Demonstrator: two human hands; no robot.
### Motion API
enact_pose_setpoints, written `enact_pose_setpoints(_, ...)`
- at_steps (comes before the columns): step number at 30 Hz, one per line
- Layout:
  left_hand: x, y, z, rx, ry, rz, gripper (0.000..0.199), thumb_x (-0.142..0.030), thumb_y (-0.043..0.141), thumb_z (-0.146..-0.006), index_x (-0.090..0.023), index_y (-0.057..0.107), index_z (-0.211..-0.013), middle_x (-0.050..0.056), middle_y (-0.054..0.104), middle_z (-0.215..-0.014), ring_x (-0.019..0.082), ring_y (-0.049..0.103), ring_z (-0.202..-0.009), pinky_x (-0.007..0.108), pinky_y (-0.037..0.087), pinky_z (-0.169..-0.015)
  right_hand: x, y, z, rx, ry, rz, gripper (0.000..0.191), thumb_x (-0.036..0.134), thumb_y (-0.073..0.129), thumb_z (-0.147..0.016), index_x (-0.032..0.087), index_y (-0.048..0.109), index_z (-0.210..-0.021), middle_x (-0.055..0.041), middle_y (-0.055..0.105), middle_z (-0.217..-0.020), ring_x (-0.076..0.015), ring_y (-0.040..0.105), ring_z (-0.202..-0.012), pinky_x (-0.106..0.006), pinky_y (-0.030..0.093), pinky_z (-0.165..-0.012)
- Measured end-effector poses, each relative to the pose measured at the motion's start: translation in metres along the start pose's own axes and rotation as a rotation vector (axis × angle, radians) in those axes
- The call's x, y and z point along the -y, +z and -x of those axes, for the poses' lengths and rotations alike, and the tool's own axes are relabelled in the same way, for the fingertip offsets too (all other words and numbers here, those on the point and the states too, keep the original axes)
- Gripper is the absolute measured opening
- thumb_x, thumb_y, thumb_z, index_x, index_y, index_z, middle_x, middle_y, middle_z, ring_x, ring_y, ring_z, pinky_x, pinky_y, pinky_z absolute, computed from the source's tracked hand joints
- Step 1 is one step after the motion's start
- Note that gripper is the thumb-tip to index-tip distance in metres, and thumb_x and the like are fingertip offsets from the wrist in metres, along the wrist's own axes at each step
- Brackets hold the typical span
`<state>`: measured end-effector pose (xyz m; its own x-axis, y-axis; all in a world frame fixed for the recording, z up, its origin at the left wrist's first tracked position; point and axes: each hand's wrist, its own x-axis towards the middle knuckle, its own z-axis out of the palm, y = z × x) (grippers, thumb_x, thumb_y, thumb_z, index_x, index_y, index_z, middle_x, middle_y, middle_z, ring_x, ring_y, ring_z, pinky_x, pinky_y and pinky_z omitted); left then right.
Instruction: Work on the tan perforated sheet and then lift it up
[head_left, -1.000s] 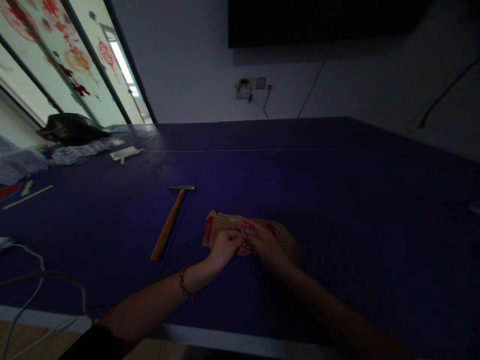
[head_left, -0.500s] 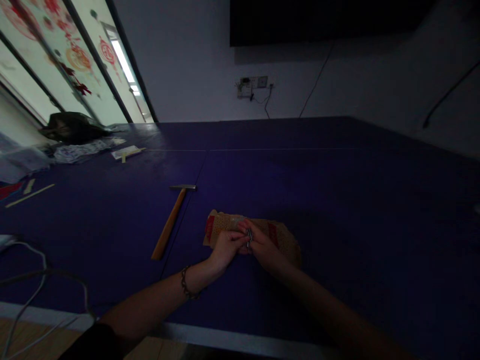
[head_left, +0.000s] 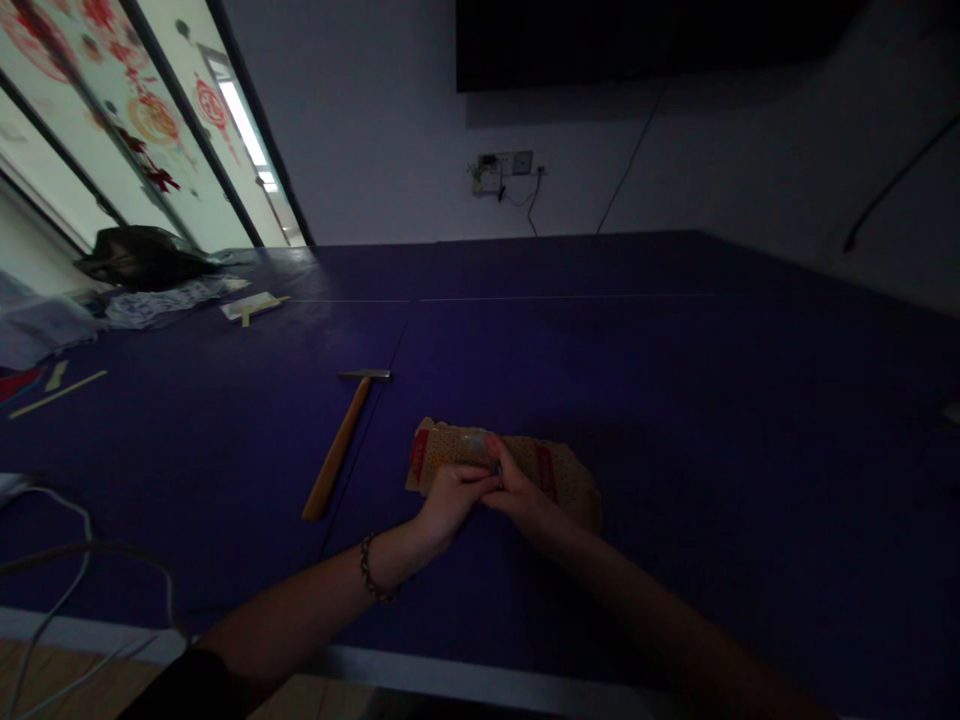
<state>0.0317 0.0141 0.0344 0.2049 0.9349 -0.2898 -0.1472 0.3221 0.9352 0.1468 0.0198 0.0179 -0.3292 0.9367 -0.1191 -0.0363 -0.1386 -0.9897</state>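
Note:
My two hands meet over a brown patterned packet (head_left: pixel 465 444) with red bands, which lies flat on the dark blue table. A sliver of shiny metal nails (head_left: pixel 500 468) shows in my right hand (head_left: pixel 519 493), whose fingers are curled around them with the thumb raised. My left hand (head_left: pixel 450 503) reaches in from the left, its fingertips pressed together against the right hand; what they pinch is hidden. To the left lies a hammer (head_left: pixel 341 445) with a wooden handle and a slim metal head, touched by neither hand.
White and dark cables (head_left: pixel 90 548) loop over the near left of the table (head_left: pixel 675 420). A black bag (head_left: pixel 146 257), crumpled plastic and pale strips lie at the far left. Behind the table, the wall carries sockets (head_left: pixel 502 170) and a dark screen (head_left: pixel 645 45).
The right fingers have closed and turned inward, so the nails that showed plainly between the hands are now mostly covered. The hammer and packet have stayed put.

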Motion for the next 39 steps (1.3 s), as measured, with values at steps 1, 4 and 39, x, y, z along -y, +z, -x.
enact_pose_setpoints(1,0.0,0.0,0.0,0.005,-0.013,0.022,0.016,-0.026,0.065,-0.054,-0.01,0.062,-0.05,-0.003,0.051,-0.044,0.006,0.037,-0.043,0.018,0.024,-0.044,0.003,0.0,0.001,0.008,0.003,0.026,0.095,0.018,0.055,-0.053,0.012,0.008,-0.136,-0.0127,0.017,-0.144,-0.0222,0.016,-0.131,-0.038,0.014,-0.106)
enact_pose_setpoints(4,0.0,0.001,-0.001,0.004,-0.034,0.069,0.015,-0.023,0.064,-0.051,-0.011,0.058,-0.044,-0.005,0.045,-0.038,0.004,0.032,-0.039,0.018,0.02,-0.041,0.01,0.001,0.003,0.031,0.027,0.072,0.101,0.021,0.057,-0.052,0.01,0.003,-0.137,-0.0142,0.011,-0.145,-0.0222,0.011,-0.132,-0.036,0.011,-0.106)
enact_pose_setpoints(39,-0.002,-0.007,-0.007,0.17,-0.301,0.321,0.011,-0.009,0.068,-0.055,-0.008,0.062,-0.064,0.0,0.058,-0.055,0.008,0.055,-0.053,0.026,0.047,-0.065,0.019,-0.025,-0.011,-0.082,0.024,0.246,0.019,0.036,0.06,-0.061,0.02,0.067,-0.069,-0.0033,0.067,-0.073,-0.021,0.06,-0.074,-0.033,0.046,-0.071)
